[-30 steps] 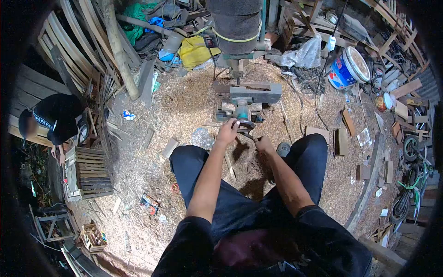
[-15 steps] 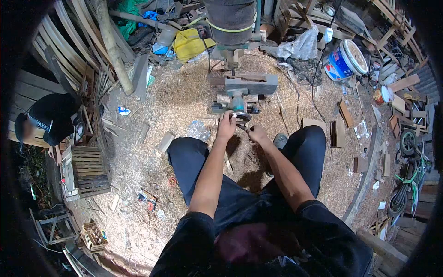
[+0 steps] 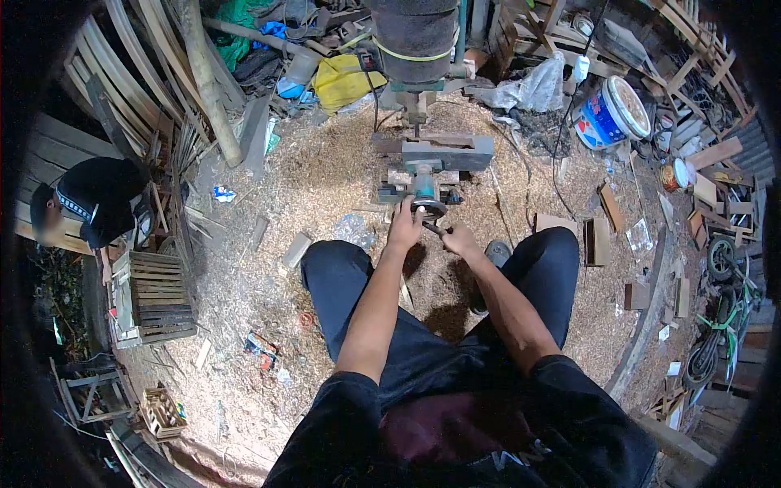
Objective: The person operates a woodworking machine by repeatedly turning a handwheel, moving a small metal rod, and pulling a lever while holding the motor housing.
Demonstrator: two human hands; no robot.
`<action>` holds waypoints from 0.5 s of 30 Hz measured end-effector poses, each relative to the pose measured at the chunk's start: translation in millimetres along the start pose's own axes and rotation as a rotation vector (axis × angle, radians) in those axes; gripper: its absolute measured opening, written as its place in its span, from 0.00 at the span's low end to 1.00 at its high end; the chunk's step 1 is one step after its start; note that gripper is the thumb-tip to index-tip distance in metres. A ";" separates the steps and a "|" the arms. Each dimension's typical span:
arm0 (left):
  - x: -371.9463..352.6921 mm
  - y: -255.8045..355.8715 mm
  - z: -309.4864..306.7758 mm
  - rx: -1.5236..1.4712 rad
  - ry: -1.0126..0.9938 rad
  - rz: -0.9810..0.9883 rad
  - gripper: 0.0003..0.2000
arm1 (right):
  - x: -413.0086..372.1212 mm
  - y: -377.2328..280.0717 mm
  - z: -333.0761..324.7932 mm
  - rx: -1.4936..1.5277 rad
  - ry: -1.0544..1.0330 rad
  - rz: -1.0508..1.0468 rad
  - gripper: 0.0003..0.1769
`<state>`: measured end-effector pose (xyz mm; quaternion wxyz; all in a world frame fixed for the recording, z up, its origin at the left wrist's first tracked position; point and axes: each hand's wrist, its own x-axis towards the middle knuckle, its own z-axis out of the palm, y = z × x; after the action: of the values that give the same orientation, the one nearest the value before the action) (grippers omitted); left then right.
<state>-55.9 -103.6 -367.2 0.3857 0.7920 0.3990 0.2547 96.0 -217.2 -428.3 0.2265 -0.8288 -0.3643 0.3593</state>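
In front of me stands a machine with a vertical bit (image 3: 417, 128) above a vise-like table (image 3: 423, 171). A long piece with a slot in its top (image 3: 447, 147) sits under the bit. A round dark handwheel (image 3: 431, 209) is on the near side of the machine. My left hand (image 3: 404, 226) is closed on the wheel's left rim. My right hand (image 3: 462, 241) is wrapped around a short dark handle (image 3: 436, 230) at the wheel's near side. Both forearms reach forward between my knees.
Wood shavings cover the floor (image 3: 252, 309). At the left, another person (image 3: 102, 195) bends beside a slatted crate (image 3: 163, 297). Wood blocks (image 3: 596, 240) and a white-blue bucket (image 3: 602, 118) lie to the right. A dark drum-like body (image 3: 415, 41) rises behind the bit.
My right hand has shifted slightly right and nearer to me, and more of the handle shows. My left hand stays at the wheel. The view has tilted slightly.
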 end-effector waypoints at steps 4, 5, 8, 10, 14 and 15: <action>1.2 -2.7 0.6 -0.004 -0.014 0.021 0.23 | 25.0 29.9 22.7 0.214 0.020 0.090 0.25; 2.0 -3.0 0.9 -0.013 -0.020 0.006 0.23 | 23.9 30.0 20.2 0.140 0.026 0.081 0.24; 0.1 -6.8 1.1 0.013 -0.035 -0.013 0.23 | -21.5 -29.7 -15.9 -0.046 0.059 0.086 0.22; 1.8 -9.0 -0.5 -0.015 -0.028 -0.001 0.22 | -26.1 -42.2 -13.5 0.000 0.078 0.091 0.21; -0.1 -11.2 1.2 -0.053 -0.015 0.034 0.22 | -6.4 -3.3 -7.0 0.145 0.038 0.225 0.22; 0.6 -7.8 -1.1 -0.047 -0.027 0.025 0.22 | -1.2 -0.5 -6.4 0.128 0.036 0.267 0.22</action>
<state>-59.7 -99.7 -372.8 0.4064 0.7909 0.3777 0.2581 100.1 -218.6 -423.3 0.2356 -0.8600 -0.2228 0.3939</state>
